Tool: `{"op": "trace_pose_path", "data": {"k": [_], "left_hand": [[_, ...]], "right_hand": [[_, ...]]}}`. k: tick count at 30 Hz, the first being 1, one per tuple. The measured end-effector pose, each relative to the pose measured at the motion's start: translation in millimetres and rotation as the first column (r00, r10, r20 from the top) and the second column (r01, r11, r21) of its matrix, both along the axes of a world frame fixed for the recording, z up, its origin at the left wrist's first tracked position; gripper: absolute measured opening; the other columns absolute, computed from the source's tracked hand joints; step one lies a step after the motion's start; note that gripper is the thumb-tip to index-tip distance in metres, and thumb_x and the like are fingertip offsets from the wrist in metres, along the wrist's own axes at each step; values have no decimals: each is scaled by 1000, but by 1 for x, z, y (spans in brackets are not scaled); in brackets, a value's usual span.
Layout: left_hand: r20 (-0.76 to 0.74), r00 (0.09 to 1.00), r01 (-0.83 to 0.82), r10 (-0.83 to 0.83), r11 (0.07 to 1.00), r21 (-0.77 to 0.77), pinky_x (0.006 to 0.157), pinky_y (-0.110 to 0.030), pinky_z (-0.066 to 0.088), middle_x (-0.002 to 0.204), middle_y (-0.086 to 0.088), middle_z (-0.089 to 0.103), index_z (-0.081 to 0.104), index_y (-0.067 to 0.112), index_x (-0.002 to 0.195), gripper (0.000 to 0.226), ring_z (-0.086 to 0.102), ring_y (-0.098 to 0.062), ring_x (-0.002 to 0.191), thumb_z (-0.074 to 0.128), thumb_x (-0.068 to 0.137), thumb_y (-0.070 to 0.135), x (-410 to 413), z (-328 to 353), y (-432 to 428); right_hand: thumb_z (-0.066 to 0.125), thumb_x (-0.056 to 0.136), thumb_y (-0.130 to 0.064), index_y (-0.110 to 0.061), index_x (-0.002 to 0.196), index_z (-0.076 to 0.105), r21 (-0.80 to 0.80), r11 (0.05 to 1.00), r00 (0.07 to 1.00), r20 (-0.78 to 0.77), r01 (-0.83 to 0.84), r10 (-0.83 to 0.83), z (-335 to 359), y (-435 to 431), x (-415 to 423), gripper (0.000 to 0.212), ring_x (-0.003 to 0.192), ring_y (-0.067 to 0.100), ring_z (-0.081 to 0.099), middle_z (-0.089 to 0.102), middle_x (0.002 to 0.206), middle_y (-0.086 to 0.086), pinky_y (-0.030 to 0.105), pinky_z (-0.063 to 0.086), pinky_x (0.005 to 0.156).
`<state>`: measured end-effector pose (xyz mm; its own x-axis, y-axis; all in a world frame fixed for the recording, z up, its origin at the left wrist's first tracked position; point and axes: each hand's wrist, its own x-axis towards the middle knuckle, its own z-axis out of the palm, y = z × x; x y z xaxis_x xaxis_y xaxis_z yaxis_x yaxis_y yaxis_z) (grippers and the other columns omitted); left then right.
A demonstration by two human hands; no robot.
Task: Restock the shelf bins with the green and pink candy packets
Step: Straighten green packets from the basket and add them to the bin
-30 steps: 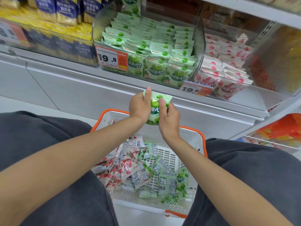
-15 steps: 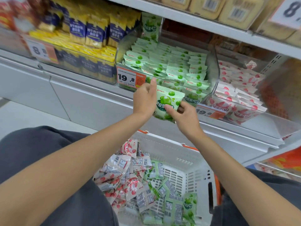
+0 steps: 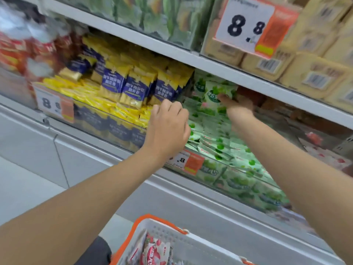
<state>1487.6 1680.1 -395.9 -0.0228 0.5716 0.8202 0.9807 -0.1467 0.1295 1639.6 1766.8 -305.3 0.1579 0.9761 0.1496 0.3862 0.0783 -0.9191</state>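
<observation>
My right hand (image 3: 236,107) reaches deep into the clear bin of green candy packets (image 3: 214,142) and holds a stack of green packets (image 3: 215,94) upright at the bin's back. My left hand (image 3: 168,129) hovers at the bin's left front corner, fingers loosely curled, holding nothing. Pink packets (image 3: 324,157) fill the bin to the right, partly hidden by my right arm. More pink packets (image 3: 154,251) lie in the white basket with an orange rim (image 3: 172,227) at the bottom edge. The view is blurred by motion.
Yellow and blue packets (image 3: 131,87) fill the bin to the left of the green one. Price tags (image 3: 246,27) hang on the shelf fronts. An upper shelf (image 3: 210,64) with beige boxes sits close above my right hand. A grey cabinet front lies below.
The camera has tilted up. My right hand carried the green stack from the bin's front up to its back. My left hand let go of the stack and stays at the bin's front.
</observation>
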Motion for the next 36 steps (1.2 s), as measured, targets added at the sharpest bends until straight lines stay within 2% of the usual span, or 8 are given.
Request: {"op": "trace_pose_path", "data": {"k": [2,8,13,16,21,27,32,36], "left_hand": [[55,998,27,-29,999,41,69,-36,33,86,-5,57,60,12,83,13,49,-27,82,49,84,20,3,-2,-1],[132,988,63,-75,994,91,70,-34,29,85,-3,57,58,13,79,7,49,-27,83,53,80,18,5,-5,-3],[140,988,60,-71,995,83,72,-33,28,85,-2,57,58,14,79,7,49,-25,84,53,81,19,7,-4,-5],[147,986,64,-74,995,75,72,-32,28,85,-1,57,58,14,79,8,49,-24,84,52,82,19,8,-3,-5],[155,985,70,-81,995,76,72,-32,29,84,-1,56,58,14,79,9,49,-24,83,51,82,19,7,-2,-6],[153,985,65,-76,995,74,73,-32,28,84,-1,57,58,15,79,9,49,-24,84,51,82,19,8,-2,-6],[149,986,60,-69,996,67,73,-31,27,85,0,57,59,15,80,11,49,-23,84,49,83,19,8,-2,-6],[146,987,59,-69,996,72,73,-32,27,84,0,57,58,15,79,10,49,-23,85,50,82,19,8,-3,-5]], "right_hand": [[64,91,-38,-9,115,55,33,998,999,20,48,-49,-4,26,-11,38,112,19,52,56,108,-2,11,40,81],[52,97,-41,-11,149,30,1,999,998,44,48,-48,-31,65,-35,63,139,23,37,37,152,4,24,32,103],[60,92,-32,-15,140,47,-47,999,987,161,8,-1,-40,68,-37,53,126,26,52,55,137,5,28,42,101],[62,91,-36,-15,134,53,-5,996,973,216,85,-82,-40,70,-38,50,124,24,54,58,134,4,28,44,101],[58,96,-31,-6,127,52,81,972,965,125,222,-231,-43,75,-41,41,122,21,53,58,131,6,20,37,88],[65,90,-28,-10,124,57,93,992,955,275,87,-109,-42,79,-40,40,119,22,56,62,126,6,17,35,78],[69,87,-34,-6,121,56,142,970,968,125,200,-218,-43,83,-43,46,117,23,58,62,124,8,21,41,84],[69,88,-30,-6,122,54,158,973,967,164,170,-195,-46,88,-42,44,116,20,57,61,125,6,17,38,80]]}}
